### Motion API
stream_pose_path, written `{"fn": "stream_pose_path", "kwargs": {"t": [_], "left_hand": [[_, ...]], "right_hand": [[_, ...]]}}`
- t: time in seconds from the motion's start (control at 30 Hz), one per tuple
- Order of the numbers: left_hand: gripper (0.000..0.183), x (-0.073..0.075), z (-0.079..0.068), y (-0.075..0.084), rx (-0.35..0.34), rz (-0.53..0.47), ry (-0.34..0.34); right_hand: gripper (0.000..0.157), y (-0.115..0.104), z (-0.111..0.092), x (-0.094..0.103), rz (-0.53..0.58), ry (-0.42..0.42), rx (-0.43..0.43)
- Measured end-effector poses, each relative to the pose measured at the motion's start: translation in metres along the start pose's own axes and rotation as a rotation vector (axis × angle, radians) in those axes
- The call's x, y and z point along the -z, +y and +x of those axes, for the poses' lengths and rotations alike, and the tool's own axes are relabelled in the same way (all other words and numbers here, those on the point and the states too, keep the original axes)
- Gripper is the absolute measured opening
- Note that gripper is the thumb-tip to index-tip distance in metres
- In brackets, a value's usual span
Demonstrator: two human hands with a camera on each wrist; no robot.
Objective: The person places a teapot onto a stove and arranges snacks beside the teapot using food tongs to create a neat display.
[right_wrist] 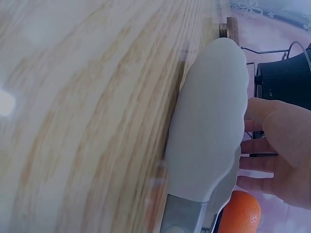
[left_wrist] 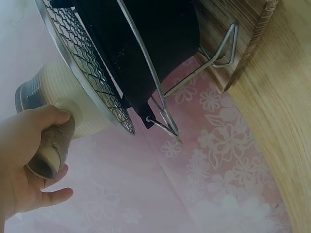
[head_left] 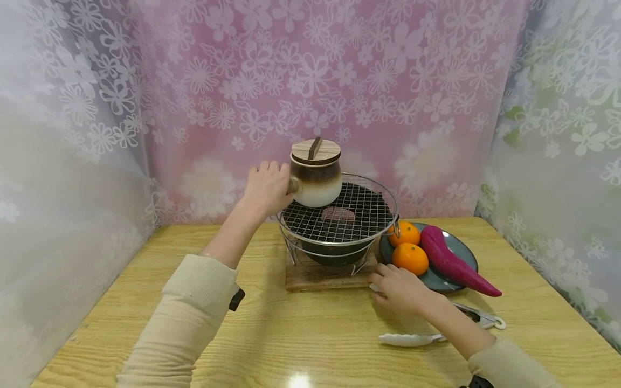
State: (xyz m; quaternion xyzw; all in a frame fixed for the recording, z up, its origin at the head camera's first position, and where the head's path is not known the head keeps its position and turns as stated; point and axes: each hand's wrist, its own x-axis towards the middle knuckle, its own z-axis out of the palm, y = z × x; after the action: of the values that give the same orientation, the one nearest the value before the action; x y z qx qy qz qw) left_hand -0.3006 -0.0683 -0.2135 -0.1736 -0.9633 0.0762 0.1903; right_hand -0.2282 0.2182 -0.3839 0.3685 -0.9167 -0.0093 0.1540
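My left hand (head_left: 268, 188) grips the stubby side handle (left_wrist: 54, 150) of a brown-and-cream ceramic pot (head_left: 316, 186) topped by a wooden lid (head_left: 315, 152). The thumb lies along the handle in the left wrist view. The pot stands at the left back of a round wire grill rack (head_left: 361, 213). My right hand (head_left: 402, 291) rests low over one arm of white-tipped metal tongs (head_left: 407, 339), which lie spread on the table. Its fingers (right_wrist: 260, 162) look straight in the right wrist view, with their tips hidden behind the white tong heads (right_wrist: 209, 121).
A black brazier (head_left: 335, 253) under the rack sits on a wooden board (head_left: 315, 283). A pinkish oval patch (head_left: 338, 214) shows through the mesh. To the right, a dark plate (head_left: 451, 245) carries oranges (head_left: 410, 259) and a long purple sweet potato (head_left: 448, 258). Floral curtains (head_left: 315, 81) surround the table.
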Motion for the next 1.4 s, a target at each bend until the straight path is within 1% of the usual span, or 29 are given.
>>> {"fn": "stream_pose_path", "kwargs": {"t": [0.17,0.27,0.37,0.43,0.53,0.63,0.8,0.87,0.93,1.0,1.07,1.23,1.4], "left_hand": [[0.046,0.001,0.0,-0.001,0.007,-0.008,-0.003],[0.046,0.003,-0.002,-0.001,-0.001,-0.009,0.005],[0.045,0.005,-0.005,-0.002,-0.019,-0.003,0.036],[0.046,0.005,-0.007,-0.003,-0.037,0.007,0.078],[0.046,0.005,-0.012,-0.004,-0.073,0.002,0.173],[0.044,0.003,-0.018,-0.007,-0.127,-0.032,0.31],[0.034,-0.003,-0.033,-0.012,-0.277,-0.105,0.597],[0.029,-0.006,-0.039,-0.013,-0.332,-0.128,0.681],[0.026,-0.009,-0.046,-0.013,-0.375,-0.162,0.727],[0.022,-0.012,-0.053,-0.011,-0.403,-0.186,0.75],[0.02,-0.015,-0.059,-0.008,-0.428,-0.22,0.755],[0.015,-0.021,-0.074,0.002,-0.471,-0.272,0.732],[0.016,-0.029,-0.088,0.012,-0.509,-0.277,0.696]], "right_hand": [[0.018,0.0,0.002,0.002,-0.001,0.0,0.001],[0.017,0.0,0.003,0.003,0.0,-0.006,-0.001],[0.017,0.0,0.003,0.005,0.002,-0.014,-0.003],[0.017,0.0,0.003,0.005,0.005,-0.019,-0.002],[0.019,0.0,0.002,0.004,0.011,-0.025,0.0],[0.02,0.001,0.001,0.004,0.018,-0.035,-0.004],[0.02,0.001,0.0,0.006,0.047,-0.049,-0.023],[0.02,0.002,0.001,0.008,0.054,-0.048,-0.03],[0.02,0.003,0.001,0.01,0.056,-0.046,-0.033],[0.02,0.003,0.001,0.012,0.06,-0.046,-0.033],[0.02,0.004,0.001,0.013,0.065,-0.042,-0.03],[0.021,0.005,-0.001,0.014,0.083,-0.035,-0.04],[0.024,0.003,-0.003,0.016,0.1,-0.03,-0.049]]}}
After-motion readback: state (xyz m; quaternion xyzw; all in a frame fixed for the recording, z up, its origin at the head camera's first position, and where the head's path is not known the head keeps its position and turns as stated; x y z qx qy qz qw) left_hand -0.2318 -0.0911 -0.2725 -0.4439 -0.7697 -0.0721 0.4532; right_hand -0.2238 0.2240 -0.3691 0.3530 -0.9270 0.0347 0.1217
